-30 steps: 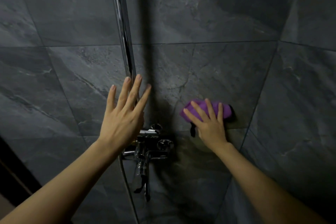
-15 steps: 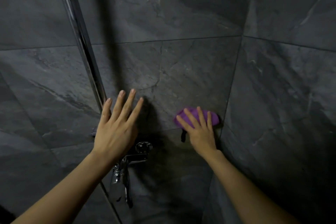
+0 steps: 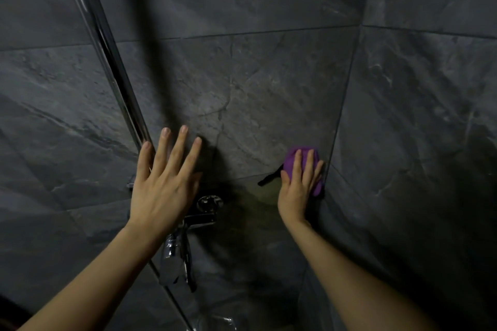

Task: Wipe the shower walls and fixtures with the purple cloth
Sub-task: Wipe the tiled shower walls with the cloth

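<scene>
Dark grey stone-look tiles covered both shower walls, which met in a corner seam at the right. The left hand was raised with its back to the camera, fingers straight and spread wide, holding nothing; whether it touched the wall could not be told. The right hand reached farther, with straight, close-set fingers pressed flat on the purple cloth, which was bunched against the far wall just left of the corner seam. Purple showed above the fingertips and along the hand's right edge, and a dark strip stuck out from under the hand to the left. A chrome riser pipe slanted down from the upper left and passed behind the left hand. Below that hand sat the chrome mixer valve, partly hidden by the wrist, well left of the cloth. Both bare forearms came up from the near edge.
</scene>
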A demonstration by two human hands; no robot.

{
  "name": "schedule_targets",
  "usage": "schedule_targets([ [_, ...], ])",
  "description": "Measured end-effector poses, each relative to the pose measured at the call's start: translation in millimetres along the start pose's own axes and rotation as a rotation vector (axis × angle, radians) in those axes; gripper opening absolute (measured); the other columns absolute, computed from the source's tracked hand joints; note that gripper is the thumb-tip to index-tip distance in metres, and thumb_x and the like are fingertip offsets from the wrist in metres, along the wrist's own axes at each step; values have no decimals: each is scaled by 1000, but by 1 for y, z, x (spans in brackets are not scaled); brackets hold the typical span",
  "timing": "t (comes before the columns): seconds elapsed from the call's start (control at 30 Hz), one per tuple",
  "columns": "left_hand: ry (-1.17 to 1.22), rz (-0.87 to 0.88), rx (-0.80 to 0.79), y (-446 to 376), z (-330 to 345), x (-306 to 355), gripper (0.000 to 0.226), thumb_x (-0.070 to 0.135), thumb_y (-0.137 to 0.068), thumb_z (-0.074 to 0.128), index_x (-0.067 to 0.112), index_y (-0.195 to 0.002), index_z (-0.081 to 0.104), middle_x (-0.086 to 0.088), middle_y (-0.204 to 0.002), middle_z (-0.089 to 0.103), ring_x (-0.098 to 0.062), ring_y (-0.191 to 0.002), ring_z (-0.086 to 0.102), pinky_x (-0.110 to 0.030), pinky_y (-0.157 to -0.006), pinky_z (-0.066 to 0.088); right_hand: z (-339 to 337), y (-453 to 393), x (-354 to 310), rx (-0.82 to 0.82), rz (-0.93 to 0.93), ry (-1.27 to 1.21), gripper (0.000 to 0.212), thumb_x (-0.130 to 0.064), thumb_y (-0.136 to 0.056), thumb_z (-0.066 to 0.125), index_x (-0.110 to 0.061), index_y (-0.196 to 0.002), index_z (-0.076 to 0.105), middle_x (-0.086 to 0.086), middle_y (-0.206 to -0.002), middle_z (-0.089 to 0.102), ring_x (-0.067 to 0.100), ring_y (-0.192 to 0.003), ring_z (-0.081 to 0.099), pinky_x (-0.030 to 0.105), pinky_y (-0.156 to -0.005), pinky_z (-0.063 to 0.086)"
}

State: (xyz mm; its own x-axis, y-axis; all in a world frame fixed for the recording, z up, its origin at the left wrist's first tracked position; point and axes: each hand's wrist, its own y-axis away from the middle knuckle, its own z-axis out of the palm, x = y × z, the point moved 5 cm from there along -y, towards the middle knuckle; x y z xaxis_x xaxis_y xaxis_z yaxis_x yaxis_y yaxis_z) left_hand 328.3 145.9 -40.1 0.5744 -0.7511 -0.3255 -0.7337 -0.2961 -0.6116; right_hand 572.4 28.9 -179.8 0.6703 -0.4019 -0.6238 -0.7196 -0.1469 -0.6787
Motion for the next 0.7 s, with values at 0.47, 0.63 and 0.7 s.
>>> schedule_targets([
  [0.47,-43,20,-29,20,16,7,68,46,-96,40,14,-155,26,-12,-163,18,-34,-151,8,-53,-121,-1,46,60,-16,-290,-682,318,116,-6,-68,78,-43,-152,8,-13,-163,-9,39,-143,12,63,-114,4],
  [0.63,-2,10,-21,28,20,8,67,41,-98,39,13,-156,22,-12,-164,15,-35,-151,6,-56,-121,6,19,31,22,-111,-312,226,94,-8,-76,78,-33,-150,25,2,-163,8,45,-144,9,67,-114,10],
  [0.7,16,3,-19,29,23,11,67,37,-98,42,13,-156,20,-13,-164,12,-36,-151,5,-57,-121,9,13,12,-7,-39,-264,150,80,-15,-85,69,-31,-150,26,6,-160,15,45,-145,7,66,-114,8],
])
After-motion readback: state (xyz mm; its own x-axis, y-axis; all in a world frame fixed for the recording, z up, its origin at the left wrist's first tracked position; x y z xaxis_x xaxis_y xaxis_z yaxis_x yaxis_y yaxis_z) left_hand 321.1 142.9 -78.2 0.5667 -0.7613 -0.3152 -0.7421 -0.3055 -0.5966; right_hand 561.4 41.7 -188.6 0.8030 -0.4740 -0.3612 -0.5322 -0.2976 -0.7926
